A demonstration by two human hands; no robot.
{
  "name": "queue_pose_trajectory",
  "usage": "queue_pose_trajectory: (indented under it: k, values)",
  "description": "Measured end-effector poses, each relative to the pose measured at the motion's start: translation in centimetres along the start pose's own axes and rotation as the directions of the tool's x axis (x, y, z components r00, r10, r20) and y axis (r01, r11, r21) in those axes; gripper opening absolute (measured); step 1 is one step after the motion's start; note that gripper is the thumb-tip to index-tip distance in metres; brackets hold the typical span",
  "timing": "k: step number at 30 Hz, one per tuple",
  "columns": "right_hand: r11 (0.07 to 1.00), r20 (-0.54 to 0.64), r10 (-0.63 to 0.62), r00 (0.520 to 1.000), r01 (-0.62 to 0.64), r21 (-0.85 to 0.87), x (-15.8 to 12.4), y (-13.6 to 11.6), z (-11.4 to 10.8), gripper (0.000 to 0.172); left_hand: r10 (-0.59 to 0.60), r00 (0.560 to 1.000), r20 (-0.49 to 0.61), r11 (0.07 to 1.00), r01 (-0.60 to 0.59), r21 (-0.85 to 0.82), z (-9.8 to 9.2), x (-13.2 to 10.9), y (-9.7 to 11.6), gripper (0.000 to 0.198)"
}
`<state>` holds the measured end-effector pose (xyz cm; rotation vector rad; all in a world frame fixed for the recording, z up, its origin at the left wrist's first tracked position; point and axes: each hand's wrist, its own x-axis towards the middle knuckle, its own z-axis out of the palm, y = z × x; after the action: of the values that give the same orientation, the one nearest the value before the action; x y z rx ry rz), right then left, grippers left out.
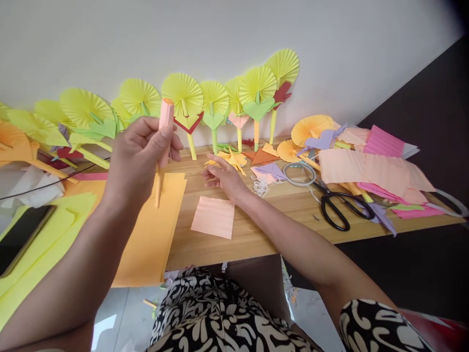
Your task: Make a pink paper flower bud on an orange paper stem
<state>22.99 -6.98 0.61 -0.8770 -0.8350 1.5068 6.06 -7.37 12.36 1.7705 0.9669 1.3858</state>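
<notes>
My left hand is closed around a pink folded paper held upright, with orange showing at its top. A thin orange paper stick sticks out below the fist. My right hand is held over the wooden table, its fingers loosely apart and nothing visible in them. Just beyond it lie orange paper cut-outs. A square of pink paper rests on the wood below that hand.
Yellow pleated paper fans on paper sticks lean along the wall. Black-handled scissors, a roll of tape, white string and pink crepe paper lie right. Orange sheets and a phone are left.
</notes>
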Motion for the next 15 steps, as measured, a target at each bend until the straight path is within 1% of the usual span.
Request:
queue_pose_trajectory:
  k: [1,3,4,5,6,7,8,10,12,13,15]
  values:
    - [1.0,-0.015,0.0,1.0,0.0,-0.007,0.0,0.0,0.0,0.048,0.028,1.0,-0.008,0.996,-0.027,0.081,-0.3,-0.1,-0.1,0.023]
    - [1.0,-0.044,-0.013,0.999,0.012,-0.022,0.1,-0.2,-0.2,0.043,0.063,0.998,0.003,0.947,-0.061,0.316,-0.7,-0.5,-1.6,0.024]
    - [0.999,-0.059,-0.026,0.998,0.024,-0.031,0.3,-0.3,-0.3,0.04,0.071,0.997,0.03,0.881,-0.077,0.466,-0.9,-0.8,-2.9,0.024]
    - [0.998,-0.075,-0.039,0.996,0.036,-0.041,0.4,-0.6,-0.5,0.038,0.053,0.995,0.085,0.787,-0.094,0.61,-1.1,-1.2,-4.3,0.025]
    - [0.997,-0.095,-0.058,0.994,0.053,-0.051,0.7,-1.0,-0.8,0.036,0.023,0.991,0.132,0.695,-0.11,0.711,-1.3,-1.6,-5.9,0.029]
    - [0.995,-0.121,-0.084,0.989,0.077,-0.058,0.9,-1.5,-1.2,0.034,-0.034,0.98,0.198,0.642,-0.131,0.756,-1.4,-2.1,-7.4,0.034]
    - [0.992,-0.152,-0.118,0.981,0.109,-0.064,1.2,-2.2,-1.8,0.033,-0.07,0.968,0.242,0.616,-0.149,0.774,-1.5,-2.6,-8.9,0.038]
    - [0.977,-0.23,-0.209,0.951,0.195,-0.084,1.7,-4.0,-3.3,0.031,-0.14,0.945,0.297,0.595,-0.159,0.788,-1.6,-3.6,-11.1,0.043]
    - [0.945,-0.301,-0.324,0.897,0.288,-0.157,1.9,-6.2,-5.1,0.031,-0.216,0.918,0.334,0.617,-0.137,0.775,-1.6,-4.4,-12.2,0.044]
    - [0.917,-0.321,-0.388,0.864,0.328,-0.225,1.8,-7.3,-6.0,0.031,-0.241,0.905,0.351,0.632,-0.128,0.764,-1.6,-4.6,-12.5,0.044]
    - [0.834,-0.31,-0.511,0.802,0.375,-0.404,1.1,-9.5,-7.6,0.03,-0.26,0.887,0.382,0.664,-0.123,0.737,-1.5,-4.8,-12.5,0.043]
